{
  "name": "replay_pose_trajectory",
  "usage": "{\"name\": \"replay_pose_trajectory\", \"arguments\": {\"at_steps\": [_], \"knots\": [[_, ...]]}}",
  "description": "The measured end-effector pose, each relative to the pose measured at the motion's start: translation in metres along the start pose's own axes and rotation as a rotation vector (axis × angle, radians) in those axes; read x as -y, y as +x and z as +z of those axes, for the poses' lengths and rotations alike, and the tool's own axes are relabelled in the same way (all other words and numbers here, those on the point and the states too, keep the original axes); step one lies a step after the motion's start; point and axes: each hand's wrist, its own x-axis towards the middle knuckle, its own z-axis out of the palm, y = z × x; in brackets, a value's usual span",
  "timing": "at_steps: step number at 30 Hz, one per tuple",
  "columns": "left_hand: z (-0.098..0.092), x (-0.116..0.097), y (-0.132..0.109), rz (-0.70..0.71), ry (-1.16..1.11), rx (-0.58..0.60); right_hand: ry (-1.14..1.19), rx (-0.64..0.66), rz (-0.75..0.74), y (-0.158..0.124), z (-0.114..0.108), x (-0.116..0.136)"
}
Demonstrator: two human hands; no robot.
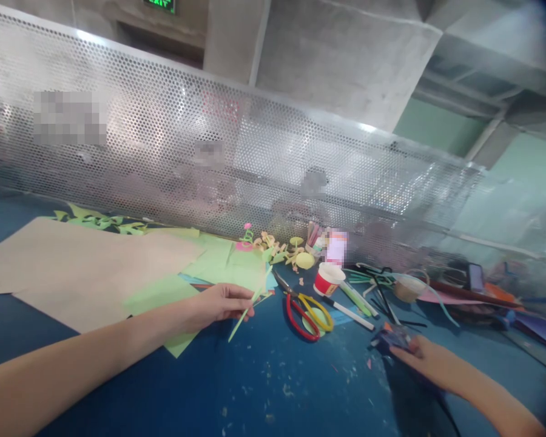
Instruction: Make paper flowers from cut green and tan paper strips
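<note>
Between the thumb and fingertips of my left hand (230,303) is a narrow light green paper strip (237,326), tilted over the table. My right hand (425,361) is closed around a blurred dark blue tool (391,340) with a cord trailing toward me. It looks like a glue gun, though its shape is partly hidden by my fingers. Scissors (304,318) with one red and one yellow handle lie between my hands, their blades pointing away. Green paper sheets (164,297) lie beneath and beyond my left forearm.
Large beige sheets (95,267) cover the table's left part. A red and white paper cup (330,279), a white marker (352,315) and paper cutouts (282,252) sit beyond the scissors. Colored craft pieces (473,297) crowd the right. A perforated metal screen (173,133) borders the far edge.
</note>
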Motion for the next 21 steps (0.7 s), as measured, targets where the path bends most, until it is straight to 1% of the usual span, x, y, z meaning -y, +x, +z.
{"name": "replay_pose_trajectory", "arguments": {"at_steps": [2, 3, 6, 7, 9, 12, 13, 14, 16, 17, 18, 20, 21], "knots": [[0.0, 0.0, 0.0, 0.004, -0.005, -0.002, 0.066, 0.153, -0.043, -0.002, -0.001, -0.003], [0.0, 0.0, 0.0, 0.01, -0.009, -0.008, 0.08, 0.195, -0.055, -0.002, -0.001, -0.004], [0.0, 0.003, 0.0, 0.035, -0.019, -0.039, 0.043, 0.187, -0.031, -0.002, 0.0, 0.001], [0.0, 0.004, 0.0, 0.041, -0.023, -0.049, 0.021, 0.166, -0.008, -0.002, 0.0, 0.003], [0.001, 0.006, 0.0, 0.049, -0.03, -0.065, -0.039, 0.08, 0.063, -0.002, -0.004, 0.009], [0.002, 0.007, -0.002, 0.057, -0.021, -0.075, -0.13, -0.093, 0.135, -0.007, -0.021, 0.025], [0.002, 0.007, -0.002, 0.06, -0.018, -0.077, -0.126, -0.136, 0.119, -0.01, -0.029, 0.033], [0.002, 0.007, -0.002, 0.064, -0.016, -0.075, -0.103, -0.207, 0.097, -0.015, -0.036, 0.043], [0.002, 0.006, -0.003, 0.075, -0.014, -0.061, 0.051, -0.29, 0.028, -0.027, -0.047, 0.07], [0.002, 0.006, -0.004, 0.081, -0.006, -0.052, 0.179, -0.269, -0.006, -0.034, -0.049, 0.086], [0.002, 0.006, -0.004, 0.086, 0.007, -0.043, 0.307, -0.206, -0.054, -0.042, -0.049, 0.103], [0.002, 0.006, -0.005, 0.086, 0.048, -0.038, 0.575, -0.008, -0.145, -0.058, -0.04, 0.137], [0.002, 0.007, -0.005, 0.084, 0.071, -0.042, 0.713, 0.046, -0.183, -0.066, -0.032, 0.151]]}}
